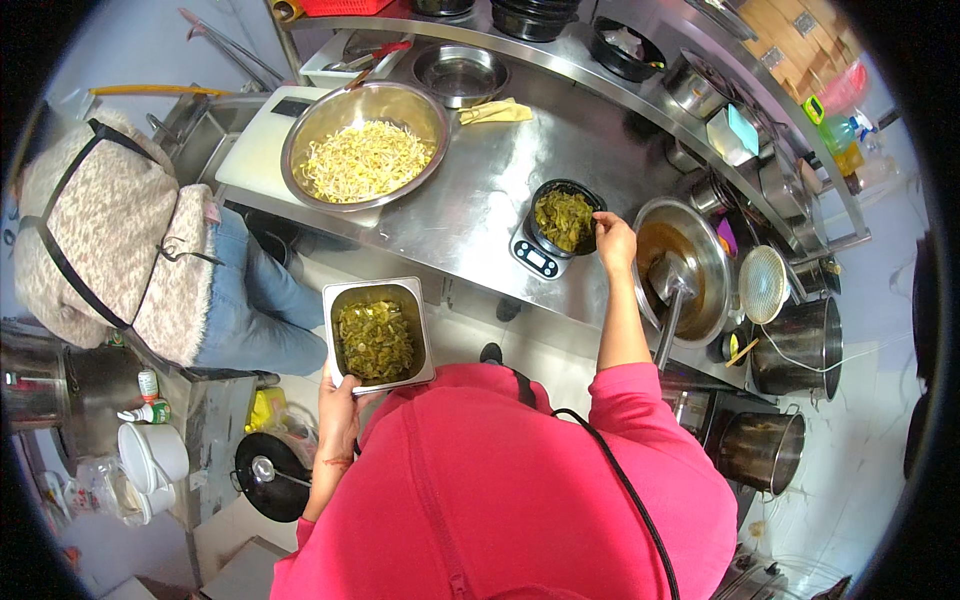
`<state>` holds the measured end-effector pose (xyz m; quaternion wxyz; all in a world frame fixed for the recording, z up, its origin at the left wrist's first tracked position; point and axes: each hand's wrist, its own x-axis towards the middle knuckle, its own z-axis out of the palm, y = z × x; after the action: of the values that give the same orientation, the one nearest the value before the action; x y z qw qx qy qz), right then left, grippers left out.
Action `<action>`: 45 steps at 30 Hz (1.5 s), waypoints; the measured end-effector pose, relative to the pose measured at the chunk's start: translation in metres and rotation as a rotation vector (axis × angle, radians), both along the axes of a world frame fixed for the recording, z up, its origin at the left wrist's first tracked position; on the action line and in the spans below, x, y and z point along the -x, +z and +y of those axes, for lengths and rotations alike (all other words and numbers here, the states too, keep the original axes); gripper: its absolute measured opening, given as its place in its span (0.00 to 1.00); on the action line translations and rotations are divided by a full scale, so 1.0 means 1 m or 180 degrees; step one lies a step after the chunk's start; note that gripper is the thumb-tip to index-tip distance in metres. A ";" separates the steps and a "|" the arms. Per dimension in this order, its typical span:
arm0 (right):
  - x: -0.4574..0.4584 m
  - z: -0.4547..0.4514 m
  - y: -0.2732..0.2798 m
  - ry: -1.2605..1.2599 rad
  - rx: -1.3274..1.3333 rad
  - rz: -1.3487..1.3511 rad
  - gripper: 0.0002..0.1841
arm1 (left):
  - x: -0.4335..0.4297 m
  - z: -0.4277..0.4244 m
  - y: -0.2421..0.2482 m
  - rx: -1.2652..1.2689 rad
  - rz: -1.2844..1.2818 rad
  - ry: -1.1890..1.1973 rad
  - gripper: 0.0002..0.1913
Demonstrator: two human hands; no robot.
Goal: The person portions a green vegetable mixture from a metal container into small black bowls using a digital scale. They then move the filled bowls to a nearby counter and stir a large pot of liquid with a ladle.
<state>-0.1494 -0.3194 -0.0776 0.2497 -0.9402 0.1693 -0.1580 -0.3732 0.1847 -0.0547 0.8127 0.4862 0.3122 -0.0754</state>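
Note:
My left hand [341,405] holds a square stainless steel food pan [429,352] by its near rim, in front of my body. Dark green chopped pickled greens [375,341] lie inside it. On the steel counter, a digital kitchen scale [521,255] carries a round black bowl [600,201]. More of the same greens [564,219] fill that bowl. My right hand [616,238] has its thumb and fingertips at the bowl's right rim, pinching it. Some of these fingers are hidden behind the rim.
A large steel bowl [442,150] of bean sprouts stands on a white cutting board [251,161]. Right of the scale sits a steel basin [720,300] of brown liquid with a ladle [673,289]. Another person [112,232] stands at the left. A shelf [480,41] overhangs the counter [457,217].

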 end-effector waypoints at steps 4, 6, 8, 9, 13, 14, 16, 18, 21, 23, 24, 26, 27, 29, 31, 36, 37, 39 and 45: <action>-0.034 -0.017 -0.024 0.0381 0.0363 0.0126 0.18 | -0.005 -0.019 0.010 -0.0138 0.0003 -0.0059 0.30; -0.047 -0.017 -0.034 0.0449 0.0557 0.0334 0.20 | -0.009 -0.031 0.013 -0.0138 -0.0105 -0.0051 0.30; -0.055 -0.017 -0.043 0.0538 0.0631 0.0500 0.23 | -0.015 -0.045 0.016 -0.0056 -0.0035 0.0032 0.32; -0.055 -0.014 -0.043 0.0548 0.0645 0.0667 0.18 | -0.018 -0.051 0.016 -0.0019 -0.0006 0.0074 0.32; -0.055 -0.019 -0.045 0.0697 0.0600 0.0138 0.12 | -0.026 -0.075 0.020 -0.0041 0.0012 0.0006 0.33; -0.056 -0.022 -0.040 0.0692 0.0526 -0.0056 0.11 | -0.030 -0.081 0.025 -0.0022 0.0010 0.0011 0.34; -0.054 -0.024 -0.023 0.0741 0.0296 -0.0428 0.09 | -0.031 -0.087 0.017 -0.0023 -0.0037 -0.0009 0.35; -0.050 -0.027 -0.002 0.0672 -0.0214 -0.0380 0.10 | -0.036 -0.096 0.016 -0.0013 -0.0053 -0.0064 0.35; -0.052 -0.039 -0.001 0.0649 -0.0597 -0.0223 0.12 | -0.048 -0.108 0.011 -0.0075 -0.0050 -0.0172 0.35; -0.054 -0.048 0.002 0.0618 -0.0946 -0.0217 0.12 | -0.055 -0.116 0.013 -0.0031 -0.0079 -0.0263 0.35; -0.051 -0.044 0.009 0.0608 -0.1272 -0.0298 0.12 | -0.057 -0.118 0.014 -0.0015 -0.0085 -0.0289 0.35; -0.053 -0.041 0.019 0.0674 -0.1568 -0.0424 0.12 | -0.062 -0.121 0.012 -0.0025 -0.0086 -0.0241 0.35; -0.053 -0.042 0.022 0.0681 -0.1653 -0.0440 0.12 | -0.065 -0.122 0.011 -0.0025 -0.0087 -0.0231 0.35; -0.054 -0.045 0.028 0.0699 -0.1823 -0.0475 0.12 | -0.070 -0.124 0.007 0.0023 -0.0029 -0.0317 0.35; -0.049 -0.041 0.041 0.0703 -0.1699 -0.0488 0.13 | -0.071 -0.123 0.007 -0.0015 -0.0021 -0.0326 0.32; -0.030 -0.009 0.094 0.1422 -0.2916 -0.0739 0.12 | -0.083 -0.126 0.014 0.0032 -0.0118 -0.0365 0.32; -0.024 0.000 0.108 0.1552 -0.3078 -0.0779 0.12 | -0.084 -0.124 0.009 0.0068 -0.0120 -0.0424 0.37; -0.007 0.035 0.145 0.1778 -0.3262 -0.0750 0.13 | -0.084 -0.122 0.013 0.0171 -0.0152 -0.0379 0.37; 0.030 0.138 0.166 0.3027 -0.2372 -0.0059 0.21 | -0.076 -0.108 0.015 0.0207 -0.0109 -0.0303 0.38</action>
<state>-0.1792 -0.1817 0.0886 0.6070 -0.7607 -0.2279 0.0327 -0.2974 0.0770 -0.0395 0.8288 0.4751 0.2721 -0.1157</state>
